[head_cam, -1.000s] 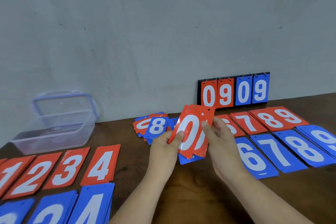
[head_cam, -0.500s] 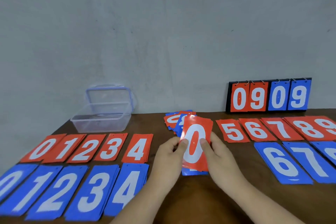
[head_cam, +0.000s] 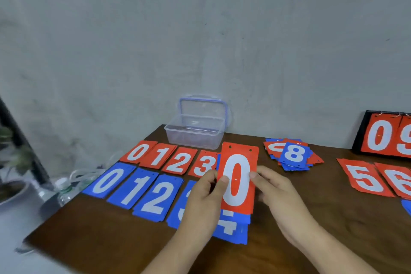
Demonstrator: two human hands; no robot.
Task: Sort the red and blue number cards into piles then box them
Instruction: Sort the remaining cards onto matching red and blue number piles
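Note:
I hold a small stack of cards topped by a red 0 card (head_cam: 238, 176) upright between both hands, above the blue 3 and 4 piles. My left hand (head_cam: 205, 198) pinches its left edge, my right hand (head_cam: 273, 191) its right edge. Red piles 0 (head_cam: 138, 151), 1, 2 and 3 run in a row, with blue piles 0 (head_cam: 107, 180), 1 and 2 in front of them. An unsorted mixed heap topped by a blue 8 (head_cam: 293, 154) lies to the right. The clear plastic box (head_cam: 193, 138) stands open behind the red row.
Red 5 (head_cam: 364, 179) and 6 piles lie at the far right. A black flip scoreboard (head_cam: 382, 134) leans against the wall at the back right. The table's left edge drops off near plastic bottles (head_cam: 64, 189) and a potted plant (head_cam: 11, 162) on the floor.
My view has swung left, so the scoreboard and right piles slid toward the frame edge. Both hands carried the red 0 stack leftward, from near the mixed heap to over the 3 and 4 piles.

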